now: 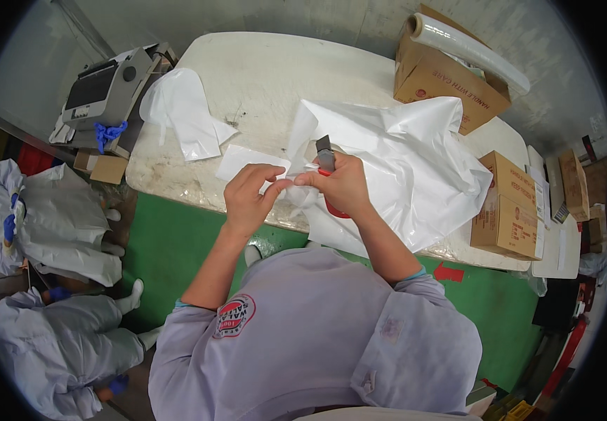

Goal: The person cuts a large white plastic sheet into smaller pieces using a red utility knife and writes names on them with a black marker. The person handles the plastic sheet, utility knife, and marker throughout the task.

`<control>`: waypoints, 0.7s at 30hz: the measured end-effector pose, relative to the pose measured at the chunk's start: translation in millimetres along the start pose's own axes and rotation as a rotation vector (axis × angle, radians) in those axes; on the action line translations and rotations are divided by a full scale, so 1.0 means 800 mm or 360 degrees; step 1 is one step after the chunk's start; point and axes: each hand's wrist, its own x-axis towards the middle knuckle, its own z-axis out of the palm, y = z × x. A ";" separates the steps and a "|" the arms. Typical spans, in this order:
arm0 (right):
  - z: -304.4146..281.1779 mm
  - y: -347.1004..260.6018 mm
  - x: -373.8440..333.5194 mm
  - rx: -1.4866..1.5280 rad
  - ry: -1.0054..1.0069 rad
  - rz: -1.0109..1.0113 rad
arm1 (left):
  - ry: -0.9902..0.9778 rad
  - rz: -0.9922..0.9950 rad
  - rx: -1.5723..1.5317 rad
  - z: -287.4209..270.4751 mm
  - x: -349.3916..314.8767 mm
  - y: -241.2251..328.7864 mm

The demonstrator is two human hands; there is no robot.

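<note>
The right hand clamps a red-handled cutter while both grips pinch the white plastic sheet at the frame centre, above the surface. The left hand (very near the blade) could be cut if the sheet slips.

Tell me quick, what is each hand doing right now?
Left hand: closed, pinching the white plastic bag at its edge.
Right hand: closed, holding a cutter against the same bag.
</note>
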 end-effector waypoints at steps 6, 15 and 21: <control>0.022 -0.050 0.002 0.0093 0.0061 -0.0004 | 0.0018 0.0391 -0.0098 -0.028 0.017 0.008; 0.072 -0.110 0.007 -0.0006 -0.0081 0.0026 | -0.0094 0.0433 -0.0207 -0.096 0.030 -0.026; 0.116 -0.140 0.023 -0.0321 -0.0090 -0.0079 | -0.0358 0.0242 -0.0181 -0.127 0.032 -0.038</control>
